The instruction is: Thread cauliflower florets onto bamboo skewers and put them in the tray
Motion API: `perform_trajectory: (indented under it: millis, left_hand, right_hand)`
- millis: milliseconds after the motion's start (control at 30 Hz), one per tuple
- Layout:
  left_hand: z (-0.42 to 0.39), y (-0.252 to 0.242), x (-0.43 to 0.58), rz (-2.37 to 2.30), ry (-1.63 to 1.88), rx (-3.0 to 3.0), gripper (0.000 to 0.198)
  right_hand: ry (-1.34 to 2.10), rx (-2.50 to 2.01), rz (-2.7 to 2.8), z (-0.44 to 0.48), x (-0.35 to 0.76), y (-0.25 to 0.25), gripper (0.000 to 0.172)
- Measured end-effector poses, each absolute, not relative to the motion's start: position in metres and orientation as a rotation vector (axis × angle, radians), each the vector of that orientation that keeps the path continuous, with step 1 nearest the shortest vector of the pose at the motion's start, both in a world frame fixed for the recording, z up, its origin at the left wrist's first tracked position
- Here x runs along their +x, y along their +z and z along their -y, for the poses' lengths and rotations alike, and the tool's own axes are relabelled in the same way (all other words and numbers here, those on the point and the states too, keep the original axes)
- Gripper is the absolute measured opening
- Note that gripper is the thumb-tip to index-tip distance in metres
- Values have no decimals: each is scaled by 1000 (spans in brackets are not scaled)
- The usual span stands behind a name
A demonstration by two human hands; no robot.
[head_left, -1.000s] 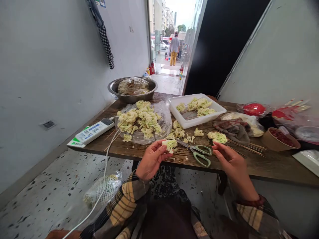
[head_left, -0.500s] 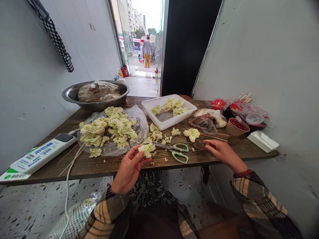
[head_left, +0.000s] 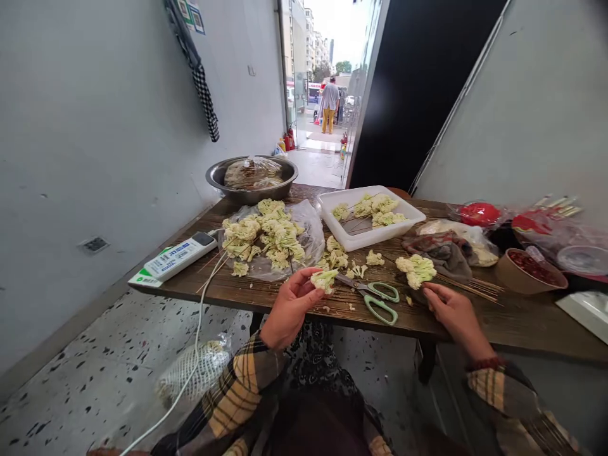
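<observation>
Pale green and cream, a cauliflower floret [head_left: 323, 282] is pinched by its edge between the thumb and fingers of the left hand [head_left: 287, 313], a light hold that leaves most of it exposed and probably spares it from crumbling. The fingers of the right hand [head_left: 453, 318] are bent close together at the lower edge of a larger cauliflower cluster [head_left: 416, 271]; I cannot tell whether they grip it, or a thin stick beneath.

Between the hands, above the wooden table [head_left: 513, 326], lie green-handled scissors [head_left: 361, 287], their loops angled toward the right hand, which seems handy for picking them up. Small loose florets [head_left: 375, 258] are scattered just beyond. Thin skewers [head_left: 470, 288] lie beside the right hand, likely kept within easy reach.

Farther out, a heap of cauliflower [head_left: 280, 234] rests on a clear plastic bag [head_left: 311, 225], which presumably keeps it off the wood. Next to it, a white plastic tray [head_left: 349, 242] contains more cauliflower with sticks, its raised walls apparently keeping these pieces separate from the heap.
</observation>
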State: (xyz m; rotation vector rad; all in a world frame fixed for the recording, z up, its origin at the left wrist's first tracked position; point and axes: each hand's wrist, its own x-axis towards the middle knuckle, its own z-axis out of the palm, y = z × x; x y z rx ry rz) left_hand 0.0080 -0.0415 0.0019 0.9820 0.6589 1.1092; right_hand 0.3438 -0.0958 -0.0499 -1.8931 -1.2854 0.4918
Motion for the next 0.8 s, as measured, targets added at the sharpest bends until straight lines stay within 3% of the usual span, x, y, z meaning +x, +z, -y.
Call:
perform_trajectory:
  millis: [300,533,800]
  left_hand:
    - [39,4,10,-619,1204,1026,31]
    - [31,0,4,-588,1170,831,39]
    - [11,-11,6,-674,1232,838,34]
  right_hand:
    - [391,-1732,859,147,291,-25,47]
    - [549,-1526,1375,137,229,-29,24]
    - [703,-1331,1601,105,205,-38,26]
